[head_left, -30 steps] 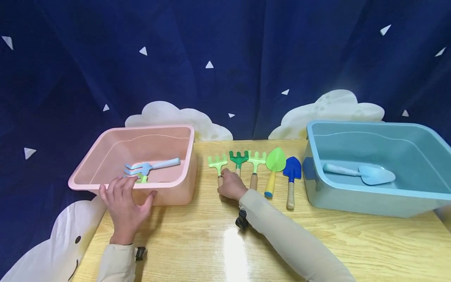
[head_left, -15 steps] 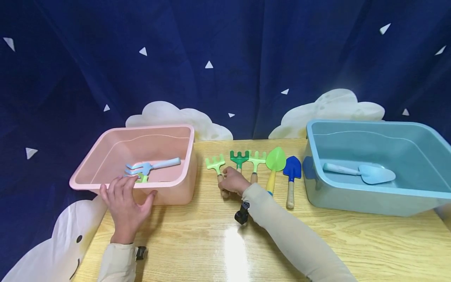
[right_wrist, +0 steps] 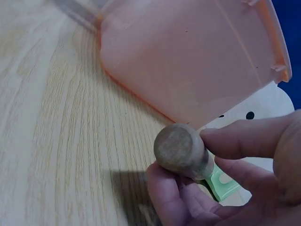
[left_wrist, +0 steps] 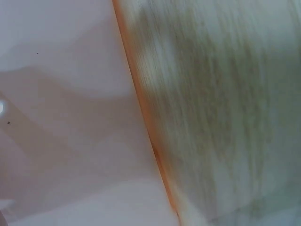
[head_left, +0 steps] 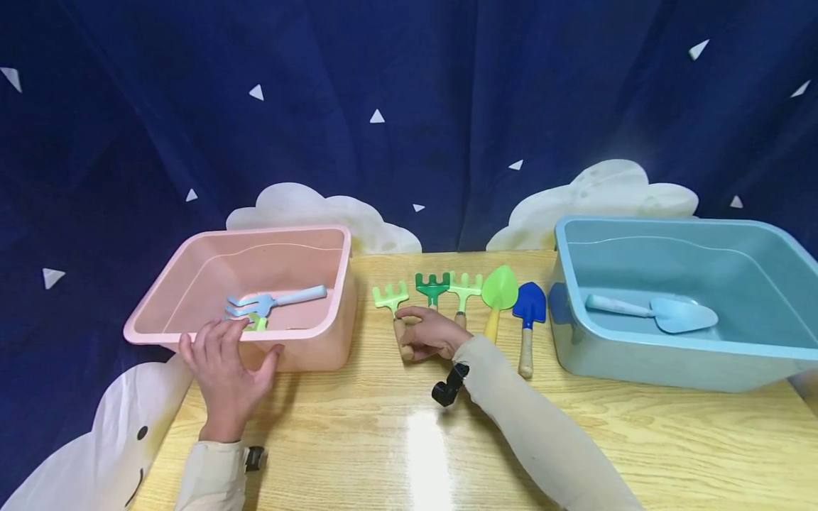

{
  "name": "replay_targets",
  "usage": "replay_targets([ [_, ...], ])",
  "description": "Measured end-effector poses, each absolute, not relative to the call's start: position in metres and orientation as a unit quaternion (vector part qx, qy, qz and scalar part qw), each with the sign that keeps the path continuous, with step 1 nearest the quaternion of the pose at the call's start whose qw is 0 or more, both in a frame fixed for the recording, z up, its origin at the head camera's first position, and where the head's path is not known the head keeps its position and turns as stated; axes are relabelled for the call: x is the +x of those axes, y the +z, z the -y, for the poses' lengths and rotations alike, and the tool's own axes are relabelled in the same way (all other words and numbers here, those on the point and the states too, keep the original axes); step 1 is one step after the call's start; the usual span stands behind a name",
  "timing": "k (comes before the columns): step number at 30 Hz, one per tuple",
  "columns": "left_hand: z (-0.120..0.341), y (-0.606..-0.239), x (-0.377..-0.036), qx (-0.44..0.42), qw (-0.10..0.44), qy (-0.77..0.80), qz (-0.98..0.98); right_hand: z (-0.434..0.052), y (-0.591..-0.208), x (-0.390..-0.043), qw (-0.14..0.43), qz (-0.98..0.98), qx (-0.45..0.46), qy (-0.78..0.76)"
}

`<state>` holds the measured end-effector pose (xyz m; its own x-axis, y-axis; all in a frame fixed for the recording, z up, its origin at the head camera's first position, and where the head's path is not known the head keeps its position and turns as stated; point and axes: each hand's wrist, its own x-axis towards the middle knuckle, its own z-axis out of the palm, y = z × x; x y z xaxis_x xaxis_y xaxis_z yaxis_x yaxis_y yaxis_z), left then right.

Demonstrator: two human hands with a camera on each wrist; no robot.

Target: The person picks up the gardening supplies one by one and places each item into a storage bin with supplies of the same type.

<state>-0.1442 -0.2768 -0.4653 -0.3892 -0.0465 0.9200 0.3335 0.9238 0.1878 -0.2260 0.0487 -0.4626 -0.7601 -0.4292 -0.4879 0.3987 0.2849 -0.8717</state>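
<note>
In the head view, my right hand [head_left: 431, 333] pinches the wooden handle of a light green toy hand rake [head_left: 391, 297] between thumb and fingers. The handle's round end [right_wrist: 176, 147] faces the right wrist camera. My left hand [head_left: 230, 369] hooks its fingers over the front rim of a pink bin [head_left: 319, 348], thumb along the outside. Inside that bin lie a light blue hand fork [head_left: 297, 296] and a partly hidden green piece [head_left: 258, 323]. The left wrist view shows only the bin wall and tabletop.
Right of my right hand are a dark green rake [head_left: 433, 285], another light green rake [head_left: 465, 287], a green trowel with yellow handle [head_left: 500, 287] and a blue shovel [head_left: 529, 305]. A blue bin [head_left: 639, 362] at the right holds a light blue trowel [head_left: 682, 316].
The light green rake has shifted slightly left and turned a little. My right hand has moved slightly right and rolled, exposing more of the handle. The left hand stays put.
</note>
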Motion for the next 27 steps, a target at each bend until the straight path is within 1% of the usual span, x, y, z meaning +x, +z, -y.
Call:
replay_targets([
  [6, 0.276, -0.465, -0.144, -0.089, 0.547, -0.178, 0.813, -0.049, -0.466, -0.221, 0.357, -0.697, -0.028, -0.621],
  [16, 0.276, -0.465, -0.145, -0.089, 0.553, -0.172, 0.811, -0.044, -0.475, -0.21, 0.342, -0.715, -0.04, -0.608],
  [23, 0.275, -0.464, -0.145, -0.092, 0.553, -0.174, 0.81, -0.046, -0.477, -0.208, 0.338, -0.717, -0.044, -0.608],
  [27, 0.278, -0.465, -0.143, -0.089, 0.543, -0.178, 0.815, -0.045, -0.478, -0.206, 0.333, -0.715, -0.05, -0.613],
])
